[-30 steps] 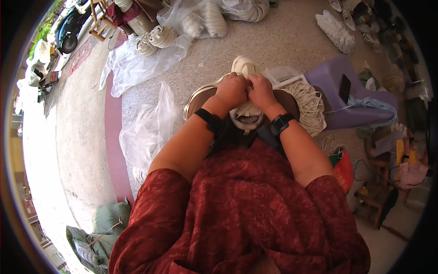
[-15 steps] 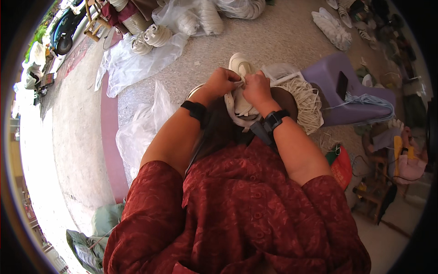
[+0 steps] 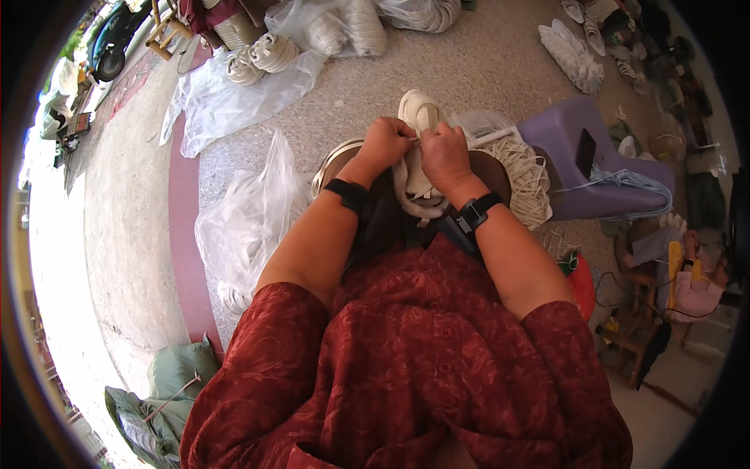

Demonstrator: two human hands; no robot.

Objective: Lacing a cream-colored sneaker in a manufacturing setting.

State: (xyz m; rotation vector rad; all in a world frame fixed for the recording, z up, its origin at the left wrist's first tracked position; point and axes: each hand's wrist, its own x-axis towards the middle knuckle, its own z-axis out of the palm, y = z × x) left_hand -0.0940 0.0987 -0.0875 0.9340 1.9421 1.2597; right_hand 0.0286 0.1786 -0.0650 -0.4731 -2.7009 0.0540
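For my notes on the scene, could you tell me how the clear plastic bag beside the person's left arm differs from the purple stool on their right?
The plastic bag is clear, crumpled and limp on the floor; the purple stool is opaque, rigid and upright. The stool carries a dark phone; the bag carries nothing on top. Both rest on the speckled floor.

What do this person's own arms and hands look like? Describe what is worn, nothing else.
Both forearms are bare from elbow to wrist. Short, loose sleeves of dark red cloth with a faint leafy pattern end near the elbows. Each wrist carries a black band: the left band is plain, the right band bears a small black box like a watch. The left hand and right hand are ungloved.
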